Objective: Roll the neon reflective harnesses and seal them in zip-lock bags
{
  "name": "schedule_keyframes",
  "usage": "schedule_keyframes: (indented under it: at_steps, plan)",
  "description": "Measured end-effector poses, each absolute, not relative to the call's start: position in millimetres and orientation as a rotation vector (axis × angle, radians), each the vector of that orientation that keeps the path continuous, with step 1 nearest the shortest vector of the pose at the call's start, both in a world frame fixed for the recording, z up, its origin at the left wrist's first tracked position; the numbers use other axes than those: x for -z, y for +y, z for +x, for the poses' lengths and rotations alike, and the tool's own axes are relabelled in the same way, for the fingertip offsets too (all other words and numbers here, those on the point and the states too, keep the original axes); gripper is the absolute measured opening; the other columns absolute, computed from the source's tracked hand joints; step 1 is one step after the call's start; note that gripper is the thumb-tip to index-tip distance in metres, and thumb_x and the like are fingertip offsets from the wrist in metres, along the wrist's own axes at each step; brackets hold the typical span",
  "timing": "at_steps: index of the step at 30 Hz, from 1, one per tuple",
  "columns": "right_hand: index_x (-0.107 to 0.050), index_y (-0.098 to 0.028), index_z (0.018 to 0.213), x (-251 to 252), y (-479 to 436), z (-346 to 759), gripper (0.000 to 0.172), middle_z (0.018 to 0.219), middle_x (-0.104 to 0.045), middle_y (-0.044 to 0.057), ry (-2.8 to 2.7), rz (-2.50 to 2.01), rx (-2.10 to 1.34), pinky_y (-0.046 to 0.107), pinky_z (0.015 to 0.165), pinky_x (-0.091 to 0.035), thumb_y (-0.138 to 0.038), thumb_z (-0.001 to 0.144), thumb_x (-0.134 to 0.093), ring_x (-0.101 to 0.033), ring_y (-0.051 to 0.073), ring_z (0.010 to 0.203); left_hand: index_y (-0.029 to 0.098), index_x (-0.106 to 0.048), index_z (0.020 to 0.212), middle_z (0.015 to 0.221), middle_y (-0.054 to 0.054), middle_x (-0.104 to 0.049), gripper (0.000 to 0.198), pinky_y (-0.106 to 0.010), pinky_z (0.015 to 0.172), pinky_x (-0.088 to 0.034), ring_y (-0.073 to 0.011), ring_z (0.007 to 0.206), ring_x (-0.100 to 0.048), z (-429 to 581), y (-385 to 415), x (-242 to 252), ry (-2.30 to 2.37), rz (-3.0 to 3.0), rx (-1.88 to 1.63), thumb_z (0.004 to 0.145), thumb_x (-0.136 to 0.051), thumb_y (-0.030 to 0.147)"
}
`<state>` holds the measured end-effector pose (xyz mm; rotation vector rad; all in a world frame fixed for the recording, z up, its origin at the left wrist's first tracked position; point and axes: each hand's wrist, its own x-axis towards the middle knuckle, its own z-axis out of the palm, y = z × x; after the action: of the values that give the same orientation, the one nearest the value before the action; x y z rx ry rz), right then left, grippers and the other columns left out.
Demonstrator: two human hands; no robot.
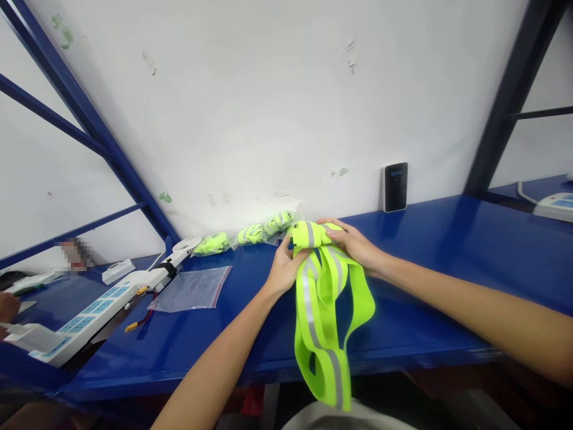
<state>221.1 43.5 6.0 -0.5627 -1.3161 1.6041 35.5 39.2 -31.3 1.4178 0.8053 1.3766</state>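
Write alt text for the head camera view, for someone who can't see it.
The left hand and right hand hold a bunched fluorescent yellow reflective vest with grey stripes above a blue bench. Bagged yellow bundles lie beyond them, with a clear plastic bag and a white power strip to the left.

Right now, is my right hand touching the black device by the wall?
Apart. The head view shows the right hand on the neon reflective vest, with blue bench between it and the black device.
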Motion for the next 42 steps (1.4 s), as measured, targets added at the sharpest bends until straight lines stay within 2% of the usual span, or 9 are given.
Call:
schedule_keyframes:
  at_steps: [3,7,10,18,22,28,34,37,42]
  plan:
    - [-0.06,-0.025,0.108,-7,43,221,0.034,0.084,-0.064,-0.001,-1.309,-0.561,-1.586,0.028,0.066,-0.048,-0.035,0.076,-0.07,-0.062,0.017,0.073,0.023,-0.048,0.129,0.117,-0.007,-0.068,0.062,-0.034,0.086,-0.052,-0.025,0.102,-0.067,37,36,29,0.775,1.408,-1.414,0.075,-0.076,0.034]
    - [-0.061,-0.025,0.106,-8,40,220,0.035,0.085,-0.065,-0.001,-1.312,-0.558,-1.562,0.028,0.064,-0.048,-0.035,0.074,-0.07,-0.062,0.017,0.071,0.022,-0.056,0.113,0.11,-0.006,-0.07,0.04,-0.032,0.081,-0.052,-0.025,0.099,-0.067,35,35,25,0.798,1.408,-1.401,0.079,-0.071,0.036]
    - [-0.061,-0.026,0.107,-8,37,218,0.037,0.084,-0.066,-0.001,-1.31,-0.577,-1.564,0.028,0.063,-0.048,-0.035,0.072,-0.071,-0.062,0.017,0.069,0.019,-0.062,0.101,0.11,-0.006,-0.07,0.03,-0.033,0.086,-0.051,-0.0258,0.104,-0.065,34,35,23,0.833,1.438,-1.463,0.075,-0.072,0.031]
    - [-0.058,-0.029,0.11,-6,32,215,0.048,0.089,-0.064,-0.002,-1.371,-0.574,-1.505,0.028,0.065,-0.051,-0.028,0.067,-0.078,-0.062,0.016,0.073,0.017,-0.068,0.107,0.111,-0.007,-0.071,0.033,-0.038,0.091,-0.05,-0.0274,0.104,-0.065,40,32,24,0.87,1.458,-1.526,0.074,-0.064,0.02]
    - [-0.057,-0.03,0.112,1,36,216,0.05,0.097,-0.064,-0.001,-1.473,-0.589,-1.429,0.029,0.07,-0.051,-0.025,0.067,-0.078,-0.062,0.018,0.084,0.018,-0.069,0.107,0.112,-0.006,-0.071,0.035,-0.038,0.093,-0.049,-0.0264,0.105,-0.064,38,32,26,0.888,1.503,-1.516,0.073,-0.06,0.014]
    - [-0.054,-0.032,0.117,1,36,216,0.055,0.101,-0.064,0.001,-1.433,-0.58,-1.502,0.033,0.071,-0.053,-0.024,0.068,-0.077,-0.063,0.02,0.084,0.019,-0.071,0.098,0.106,-0.005,-0.072,0.027,-0.039,0.095,-0.048,-0.0283,0.111,-0.061,34,33,28,0.869,1.309,-1.506,0.072,-0.064,0.024]
    - [-0.054,-0.031,0.118,1,39,217,0.056,0.095,-0.064,0.0,-1.406,-0.592,-1.508,0.03,0.066,-0.052,-0.023,0.067,-0.076,-0.063,0.018,0.077,0.021,-0.064,0.112,0.118,-0.005,-0.068,0.047,-0.04,0.099,-0.046,-0.0298,0.117,-0.058,30,28,25,0.77,1.292,-1.37,0.065,-0.066,0.018]
    - [-0.053,-0.031,0.12,2,43,219,0.057,0.099,-0.064,0.001,-1.483,-0.59,-1.412,0.033,0.071,-0.053,-0.024,0.069,-0.075,-0.063,0.02,0.084,0.021,-0.057,0.122,0.121,-0.006,-0.067,0.061,-0.042,0.096,-0.048,-0.0309,0.114,-0.06,31,23,22,0.679,1.268,-1.264,0.062,-0.07,0.017]
    - [-0.048,-0.031,0.131,3,39,220,0.064,0.116,-0.06,0.004,-1.738,-0.563,-1.195,0.04,0.085,-0.053,-0.028,0.073,-0.074,-0.061,0.025,0.102,0.02,-0.056,0.121,0.114,-0.009,-0.069,0.06,-0.039,0.087,-0.053,-0.0277,0.101,-0.067,35,22,18,0.796,1.309,-1.342,0.067,-0.08,0.027]
